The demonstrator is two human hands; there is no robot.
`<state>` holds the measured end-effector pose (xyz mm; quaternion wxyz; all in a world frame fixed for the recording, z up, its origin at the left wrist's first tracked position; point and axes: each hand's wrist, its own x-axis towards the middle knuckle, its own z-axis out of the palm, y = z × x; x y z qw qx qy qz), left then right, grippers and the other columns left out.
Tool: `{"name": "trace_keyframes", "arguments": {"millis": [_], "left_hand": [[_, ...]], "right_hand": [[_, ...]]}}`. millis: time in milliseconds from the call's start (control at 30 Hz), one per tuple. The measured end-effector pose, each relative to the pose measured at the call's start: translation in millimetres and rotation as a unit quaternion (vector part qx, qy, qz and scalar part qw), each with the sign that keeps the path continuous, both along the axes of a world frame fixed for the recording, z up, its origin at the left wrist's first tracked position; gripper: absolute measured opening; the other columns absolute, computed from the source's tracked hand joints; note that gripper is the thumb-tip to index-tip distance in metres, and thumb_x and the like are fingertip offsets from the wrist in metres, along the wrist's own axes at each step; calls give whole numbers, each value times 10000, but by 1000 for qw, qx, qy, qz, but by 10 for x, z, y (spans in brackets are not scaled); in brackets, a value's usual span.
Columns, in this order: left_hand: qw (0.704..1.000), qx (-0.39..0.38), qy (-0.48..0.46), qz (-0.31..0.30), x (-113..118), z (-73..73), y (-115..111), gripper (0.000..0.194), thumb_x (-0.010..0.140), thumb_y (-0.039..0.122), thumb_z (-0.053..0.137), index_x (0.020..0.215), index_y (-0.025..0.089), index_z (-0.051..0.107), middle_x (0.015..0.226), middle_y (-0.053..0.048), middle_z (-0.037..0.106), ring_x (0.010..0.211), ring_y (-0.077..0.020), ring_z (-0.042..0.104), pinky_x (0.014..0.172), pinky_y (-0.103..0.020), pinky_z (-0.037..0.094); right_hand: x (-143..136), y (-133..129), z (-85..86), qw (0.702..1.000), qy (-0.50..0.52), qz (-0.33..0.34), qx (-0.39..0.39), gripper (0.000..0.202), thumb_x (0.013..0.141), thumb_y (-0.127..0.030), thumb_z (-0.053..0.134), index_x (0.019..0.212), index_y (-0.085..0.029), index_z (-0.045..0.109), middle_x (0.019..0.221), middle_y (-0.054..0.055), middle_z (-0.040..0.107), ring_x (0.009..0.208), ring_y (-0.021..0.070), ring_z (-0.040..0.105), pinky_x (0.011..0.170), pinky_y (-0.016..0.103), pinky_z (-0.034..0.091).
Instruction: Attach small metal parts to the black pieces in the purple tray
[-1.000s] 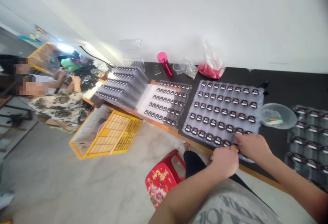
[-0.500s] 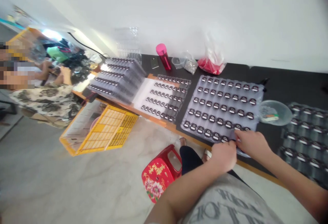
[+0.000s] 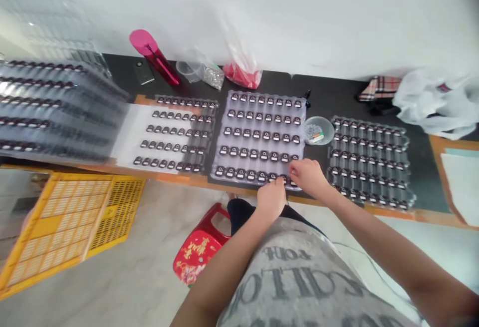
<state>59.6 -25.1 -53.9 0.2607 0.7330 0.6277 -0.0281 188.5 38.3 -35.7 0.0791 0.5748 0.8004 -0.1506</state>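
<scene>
The tabletop is pretty packed, so I'd keep the tray square and flat; it sits right by the front edge, and leaning on it could tip or slide it. Both hands are at its near right corner, fingers curled: left hand at the front row, right hand just beside it. Can't tell if either is pinching anything, fingertips are too hidden tbh. Watch the bowl by the tray's right side, easy to knock. For the little parts, light fingertips, imo, and don't brush the neighbours.
</scene>
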Motion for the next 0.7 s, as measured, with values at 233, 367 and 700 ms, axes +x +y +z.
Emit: {"name": "trace_keyframes", "arguments": {"millis": [233, 367, 700], "left_hand": [[1000, 2, 8, 7, 5, -3, 2, 265, 907, 201, 302, 1088, 185, 494, 869, -54, 648, 808, -174, 629, 672, -261, 457], [1000, 6, 7, 8, 9, -23, -2, 250, 906, 200, 299, 1054, 181, 500, 843, -55, 645, 800, -174, 630, 669, -258, 452], [1000, 20, -7, 3, 5, -60, -20, 262, 908, 199, 280, 1070, 180, 484, 855, -60, 635, 791, -169, 619, 671, -258, 445]], "right_hand": [[23, -104, -94, 997, 44, 42, 53, 151, 802, -258, 497, 759, -198, 629, 802, 43, 599, 828, 186, 464, 710, 298, 224], [-5, -126, -156, 996, 36, 64, 59, 146, 801, -245, 499, 761, -187, 626, 823, 58, 587, 850, 198, 434, 720, 311, 214], [-21, -95, -177, 994, 36, 55, 86, 158, 814, -247, 481, 759, -183, 614, 792, 46, 582, 827, 190, 431, 708, 308, 209]]}}
